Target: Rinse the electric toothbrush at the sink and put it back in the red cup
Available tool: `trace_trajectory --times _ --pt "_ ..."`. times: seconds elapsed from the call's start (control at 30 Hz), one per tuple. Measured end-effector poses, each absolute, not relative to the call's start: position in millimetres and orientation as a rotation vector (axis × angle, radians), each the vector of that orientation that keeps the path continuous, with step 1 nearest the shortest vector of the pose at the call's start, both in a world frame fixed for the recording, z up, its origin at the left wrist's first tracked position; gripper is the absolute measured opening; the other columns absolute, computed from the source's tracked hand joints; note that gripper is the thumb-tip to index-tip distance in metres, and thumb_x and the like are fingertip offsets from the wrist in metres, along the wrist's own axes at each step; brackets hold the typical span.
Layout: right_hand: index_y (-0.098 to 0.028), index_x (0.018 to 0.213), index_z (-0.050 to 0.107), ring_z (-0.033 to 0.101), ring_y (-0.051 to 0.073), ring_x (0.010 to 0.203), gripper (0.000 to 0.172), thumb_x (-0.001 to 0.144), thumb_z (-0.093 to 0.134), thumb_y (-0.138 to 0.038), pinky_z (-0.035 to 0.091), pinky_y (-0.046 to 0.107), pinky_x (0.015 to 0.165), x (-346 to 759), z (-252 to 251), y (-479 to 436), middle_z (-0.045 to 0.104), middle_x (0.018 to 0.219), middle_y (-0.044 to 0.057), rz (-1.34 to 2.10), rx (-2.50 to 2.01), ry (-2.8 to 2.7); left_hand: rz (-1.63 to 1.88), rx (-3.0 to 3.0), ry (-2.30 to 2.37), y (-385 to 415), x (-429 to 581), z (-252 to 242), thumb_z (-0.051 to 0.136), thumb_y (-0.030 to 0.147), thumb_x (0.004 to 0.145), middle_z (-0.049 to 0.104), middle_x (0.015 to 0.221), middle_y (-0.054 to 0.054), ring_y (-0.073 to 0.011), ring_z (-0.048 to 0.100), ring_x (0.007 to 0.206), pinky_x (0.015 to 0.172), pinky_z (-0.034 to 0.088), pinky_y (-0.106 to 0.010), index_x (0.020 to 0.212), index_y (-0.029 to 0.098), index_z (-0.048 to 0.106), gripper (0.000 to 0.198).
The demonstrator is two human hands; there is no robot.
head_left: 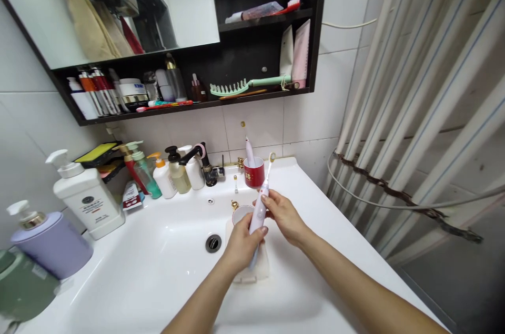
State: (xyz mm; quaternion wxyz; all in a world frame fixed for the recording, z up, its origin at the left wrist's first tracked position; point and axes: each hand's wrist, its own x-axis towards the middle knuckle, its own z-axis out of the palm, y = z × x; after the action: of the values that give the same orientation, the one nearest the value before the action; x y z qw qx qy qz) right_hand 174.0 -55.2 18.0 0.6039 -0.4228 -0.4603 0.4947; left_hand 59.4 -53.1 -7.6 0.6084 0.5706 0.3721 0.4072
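Note:
Both my hands hold one pale lilac electric toothbrush [259,210], its brush head tilted up toward the wall. My left hand [243,242] wraps round the lower handle. The fingers of my right hand [284,214] grip the handle near its top, with the thumb by a small red mark. Behind it a red cup [254,172] on the sink's back ledge holds a second electric toothbrush [250,150]. A loose brush head [235,183] is left of that cup. Another cup [241,213] is partly hidden behind my left hand, above a whitish translucent tray [252,273].
The white sink [158,265] has a drain [213,243] left of my hands and a black faucet [207,165] at the back. Several pump bottles [160,175] line the left side. A dark mirror cabinet [252,55] hangs above; white pipes [418,87] run along the right.

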Motion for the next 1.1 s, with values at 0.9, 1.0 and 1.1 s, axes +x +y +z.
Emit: trace_trajectory --times 0.9,1.0,1.1 --pt "-0.016 0.081 0.052 0.051 0.01 0.058 0.021 0.064 0.044 -0.026 0.04 0.022 0.056 214.6 32.1 2.9 0.058 0.063 -0.002 0.843 -1.172 -1.302 0.709 2.812 1.099 -22.2 98.7 6.4 0.044 0.016 0.064 0.054 0.082 -0.004 -0.0151 0.044 0.078 0.076 0.032 -0.027 0.072 0.014 0.057 0.015" --pt "-0.015 0.085 0.049 0.05 0.01 0.056 0.021 0.068 0.042 -0.025 0.04 0.021 0.054 244.7 46.6 15.1 0.056 0.062 -0.002 0.76 -1.217 -1.254 0.767 2.876 1.02 -4.7 128.4 21.3 0.044 0.017 0.065 0.054 0.082 -0.004 -0.0152 0.043 0.078 0.074 0.033 -0.027 0.073 0.014 0.056 0.015" --pt "-0.013 0.085 0.049 0.05 0.009 0.057 0.019 0.073 0.039 -0.024 0.041 0.023 0.055 267.4 53.0 35.2 0.055 0.068 0.0 0.701 -1.278 -1.219 0.735 2.883 1.074 17.1 155.3 30.5 0.04 0.017 0.067 0.053 0.082 -0.005 -0.0159 0.043 0.079 0.071 0.035 -0.027 0.074 0.014 0.056 0.018"
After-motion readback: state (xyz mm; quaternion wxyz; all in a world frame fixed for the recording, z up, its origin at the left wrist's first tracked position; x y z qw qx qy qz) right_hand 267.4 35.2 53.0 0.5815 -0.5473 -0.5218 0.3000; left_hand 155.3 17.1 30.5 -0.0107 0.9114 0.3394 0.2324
